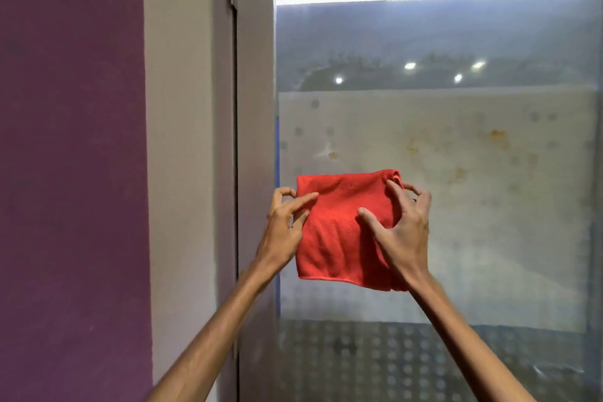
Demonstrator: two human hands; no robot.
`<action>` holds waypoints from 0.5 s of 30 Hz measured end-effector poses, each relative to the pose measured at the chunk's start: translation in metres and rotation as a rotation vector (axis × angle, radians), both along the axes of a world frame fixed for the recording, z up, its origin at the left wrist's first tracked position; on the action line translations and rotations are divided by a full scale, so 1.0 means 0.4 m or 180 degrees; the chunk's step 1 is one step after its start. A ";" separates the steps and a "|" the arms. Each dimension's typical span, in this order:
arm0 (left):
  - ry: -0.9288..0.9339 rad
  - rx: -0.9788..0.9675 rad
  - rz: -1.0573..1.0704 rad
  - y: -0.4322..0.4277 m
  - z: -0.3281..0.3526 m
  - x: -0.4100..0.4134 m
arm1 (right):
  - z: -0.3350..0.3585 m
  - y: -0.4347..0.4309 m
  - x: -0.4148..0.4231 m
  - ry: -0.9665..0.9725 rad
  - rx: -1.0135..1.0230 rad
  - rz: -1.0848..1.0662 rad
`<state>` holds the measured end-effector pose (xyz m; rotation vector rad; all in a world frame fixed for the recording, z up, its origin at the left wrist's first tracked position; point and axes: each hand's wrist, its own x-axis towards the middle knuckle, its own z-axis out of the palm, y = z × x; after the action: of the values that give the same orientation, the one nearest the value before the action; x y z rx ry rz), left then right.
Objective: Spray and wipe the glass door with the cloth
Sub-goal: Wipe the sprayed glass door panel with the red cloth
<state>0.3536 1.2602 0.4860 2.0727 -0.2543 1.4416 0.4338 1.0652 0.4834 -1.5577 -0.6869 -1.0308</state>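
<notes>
Against the glass door (456, 206), left hand (282, 222) and right hand (403, 225) raised, each grip pinching red cloth (339, 238)

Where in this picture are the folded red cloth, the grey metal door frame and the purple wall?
Folded red cloth (339, 238): head view, on the middle of its front face.
Grey metal door frame (256, 91): head view, on the upright left of the glass.
Purple wall (71, 157): head view, on its painted surface.

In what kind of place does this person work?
Probably indoors, at a doorway of a commercial or public building: a metal-framed glass door reflects ceiling lights, a purple wall stands beside it, and studded metal flooring shows behind it.
</notes>
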 end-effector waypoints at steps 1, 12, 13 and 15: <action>-0.0049 0.0090 0.0063 0.007 0.025 0.019 | 0.024 0.016 0.016 -0.0048 -0.0135 -0.0069; -0.0434 0.0637 0.1039 0.091 0.241 0.225 | 0.231 0.175 0.239 -0.0561 -0.0971 -0.1256; -0.0423 0.0673 0.1120 0.100 0.242 0.237 | 0.229 0.188 0.257 -0.0595 -0.1078 -0.1330; -0.0386 0.0727 0.1262 0.120 0.232 0.258 | 0.216 0.210 0.290 -0.0618 -0.1219 -0.1376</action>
<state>0.4570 1.3084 0.5788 2.3152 -0.0567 1.8500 0.5499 1.1493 0.5699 -2.0130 -0.7267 -1.4472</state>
